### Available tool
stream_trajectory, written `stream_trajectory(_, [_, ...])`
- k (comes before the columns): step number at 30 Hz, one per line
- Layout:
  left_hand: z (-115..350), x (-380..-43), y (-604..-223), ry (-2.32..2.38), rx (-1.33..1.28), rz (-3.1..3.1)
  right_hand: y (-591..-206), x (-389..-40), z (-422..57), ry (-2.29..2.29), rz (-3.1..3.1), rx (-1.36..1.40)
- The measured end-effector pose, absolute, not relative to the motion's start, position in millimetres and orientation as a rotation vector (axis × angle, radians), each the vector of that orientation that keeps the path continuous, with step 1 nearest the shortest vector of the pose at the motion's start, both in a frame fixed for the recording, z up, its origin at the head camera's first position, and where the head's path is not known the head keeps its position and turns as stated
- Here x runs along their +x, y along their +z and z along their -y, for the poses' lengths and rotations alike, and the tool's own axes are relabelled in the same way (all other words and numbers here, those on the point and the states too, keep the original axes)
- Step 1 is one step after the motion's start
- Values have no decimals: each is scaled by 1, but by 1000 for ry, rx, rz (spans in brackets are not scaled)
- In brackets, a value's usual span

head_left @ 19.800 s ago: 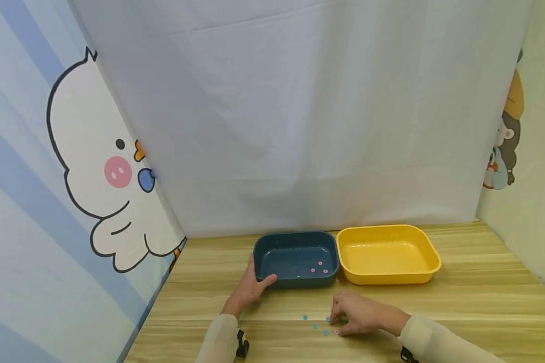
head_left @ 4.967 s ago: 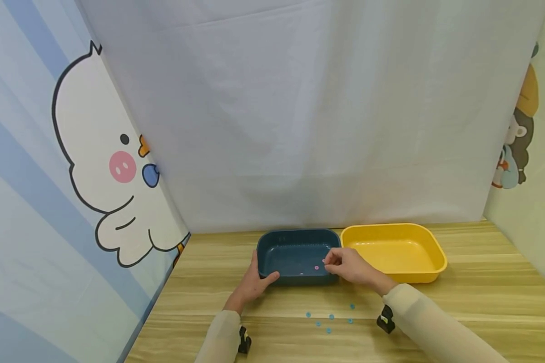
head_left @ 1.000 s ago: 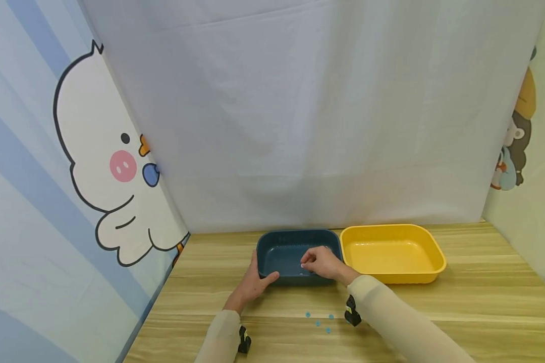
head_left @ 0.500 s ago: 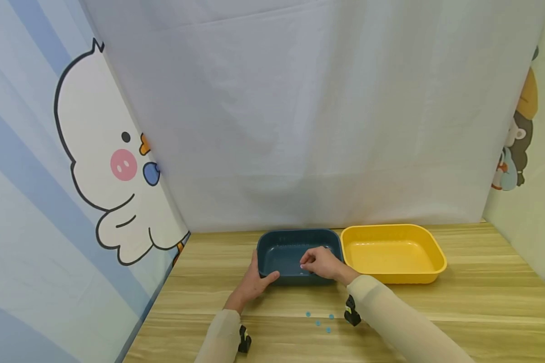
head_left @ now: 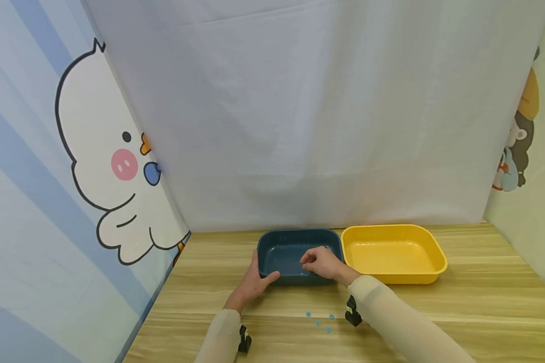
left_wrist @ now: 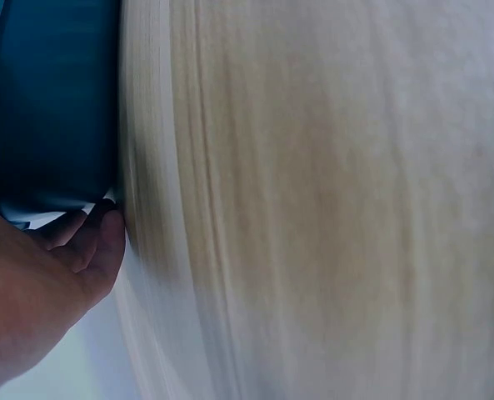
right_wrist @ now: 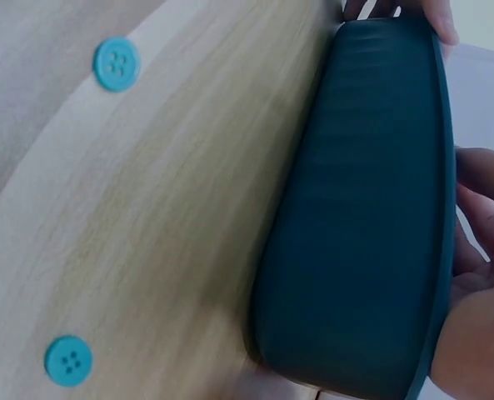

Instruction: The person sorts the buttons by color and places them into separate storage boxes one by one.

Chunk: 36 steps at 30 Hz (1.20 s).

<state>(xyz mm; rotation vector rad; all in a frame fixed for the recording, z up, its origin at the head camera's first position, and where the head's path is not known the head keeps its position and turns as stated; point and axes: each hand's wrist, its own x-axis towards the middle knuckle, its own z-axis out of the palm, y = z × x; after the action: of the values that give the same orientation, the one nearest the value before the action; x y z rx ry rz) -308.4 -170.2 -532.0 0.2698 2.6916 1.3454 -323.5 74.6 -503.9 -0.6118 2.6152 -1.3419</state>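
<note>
My left hand (head_left: pixel 251 286) grips the left end of the dark blue plastic bin (head_left: pixel 283 258), thumb over its front rim and fingers along the side. In the left wrist view its fingertips (left_wrist: pixel 111 237) reach the bin's lower corner. My right hand (head_left: pixel 323 262) reaches over the front rim into the bin, with fingertips and thumb curled close together low inside. In the right wrist view the bin wall hides those fingertips, and I cannot tell whether they hold a button. On the table in front lie several small light blue buttons (head_left: pixel 318 323), four-holed in the right wrist view (right_wrist: pixel 117 64).
A yellow bin (head_left: pixel 392 258) stands right beside the blue one on the wooden table (head_left: pixel 481 297). Behind them hangs a pale grey curtain (head_left: pixel 300 126). My right sleeve (head_left: pixel 404 317) and wrist camera (head_left: pixel 352 311) cover part of the table.
Five seconds ago my right hand was at the bin's right end; it has since moved left. The pink button at its fingertips half a second ago no longer shows. My left hand has stayed put.
</note>
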Motion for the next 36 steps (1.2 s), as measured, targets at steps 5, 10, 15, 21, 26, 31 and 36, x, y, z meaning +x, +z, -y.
stream_trajectory(5, [171,-308,-532,1360,271,-2684,-498,-321,-77,-1321,-2634,-610])
stream_trajectory(10, [172,-309,-533,1364,249,-2685,-488,-316,-82,-1244,-2682,-659])
stream_trajectory(15, [172,-310,-532,1358,266,-2703,-478,-308,-89,-1206,-2709,-744])
stream_trajectory(21, [172,-311,-531,1357,281,-2706,-470,-302,-101,-1200,-2704,-836])
stream_trajectory(26, [170,-311,-531,1364,238,-2695,-469,-299,-113,-1225,-2673,-832])
stream_trajectory(31, [167,-310,-529,1376,181,-2711,-467,-296,-127,-1255,-2678,-789])
stream_trajectory(36, [165,-311,-523,1373,202,-2833,-462,-295,-147,-1228,-2766,-764])
